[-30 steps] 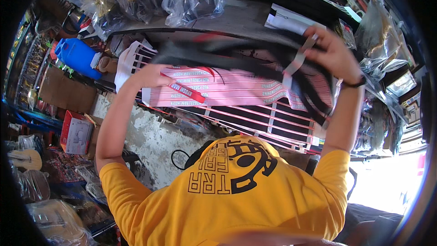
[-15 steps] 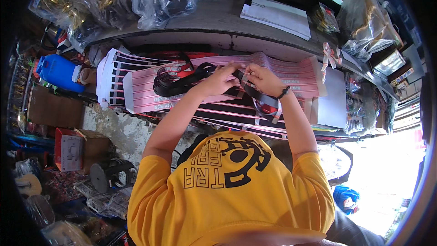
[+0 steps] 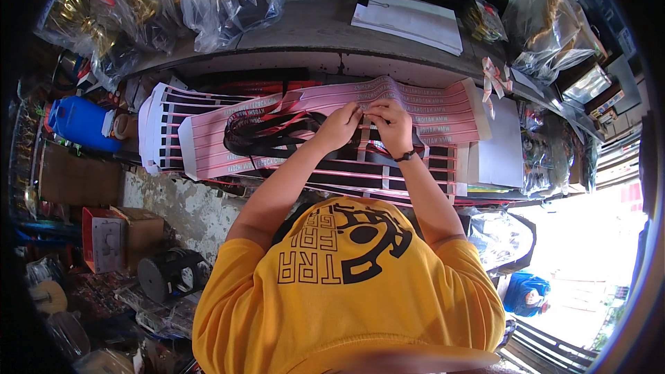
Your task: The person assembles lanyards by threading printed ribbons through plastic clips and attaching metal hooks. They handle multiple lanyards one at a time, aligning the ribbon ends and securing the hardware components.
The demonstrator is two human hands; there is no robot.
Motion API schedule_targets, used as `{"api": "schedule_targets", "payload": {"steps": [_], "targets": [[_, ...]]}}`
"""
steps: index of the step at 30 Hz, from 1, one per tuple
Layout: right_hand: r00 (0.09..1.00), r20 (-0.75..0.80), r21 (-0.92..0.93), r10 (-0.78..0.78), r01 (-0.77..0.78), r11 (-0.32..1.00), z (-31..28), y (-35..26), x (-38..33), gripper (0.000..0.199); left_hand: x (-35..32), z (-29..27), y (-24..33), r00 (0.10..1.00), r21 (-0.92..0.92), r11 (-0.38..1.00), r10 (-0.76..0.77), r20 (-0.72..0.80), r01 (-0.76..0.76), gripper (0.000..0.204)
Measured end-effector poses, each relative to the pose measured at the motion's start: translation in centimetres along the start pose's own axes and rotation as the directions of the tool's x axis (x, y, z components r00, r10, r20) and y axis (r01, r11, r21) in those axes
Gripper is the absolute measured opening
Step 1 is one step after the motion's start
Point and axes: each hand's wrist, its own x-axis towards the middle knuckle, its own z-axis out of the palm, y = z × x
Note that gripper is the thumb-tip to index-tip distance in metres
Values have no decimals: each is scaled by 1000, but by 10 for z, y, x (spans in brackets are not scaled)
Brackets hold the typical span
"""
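Fingertips of left hand (image 3: 341,127) and right hand (image 3: 390,125) pinched together on pink strip sheet (image 3: 415,107), centre bench. Black straps (image 3: 267,135) bunched at 9 o'clock. Risk, judged: torn strip if pulled unevenly; straps snagging sheets.

— What sort of place is this?
— A small, crowded shop or stall workshop. Take the grey concrete counter (image 3: 312,34) as the centre: clear plastic bags of shiny gold goods (image 3: 104,7) pile up at its left end, and more bagged stock (image 3: 547,21) at its right.
— And below the counter?
— Stacks of pink and black printed strips (image 3: 208,131) lie just in front of it. Lower left of it sit a blue jug (image 3: 80,121), cardboard boxes (image 3: 104,235) and clutter on the floor.
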Motion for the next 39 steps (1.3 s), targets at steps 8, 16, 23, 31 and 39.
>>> {"api": "schedule_targets", "payload": {"steps": [8,16,23,31,39], "targets": [[988,-157,-78,-8,-4,997,11,3,-10,15,11,12,-6,992,28,995,-93,-84,96,24],[984,-166,-173,-67,38,984,-1,-15,-26,16,33,12,-24,984,114,992,-27,-174,48,22],[938,-342,84,47,-20,996,-24,-37,-29,13,33,8,-57,974,310,949,15,-227,58,26],[883,-109,197,456,-431,881,-53,-26,-4,9,27,-7,-17,981,-45,988,139,-133,-146,42],[866,-103,385,490,-419,822,-38,-18,0,9,12,-1,12,850,-67,960,273,451,-272,41]]}}
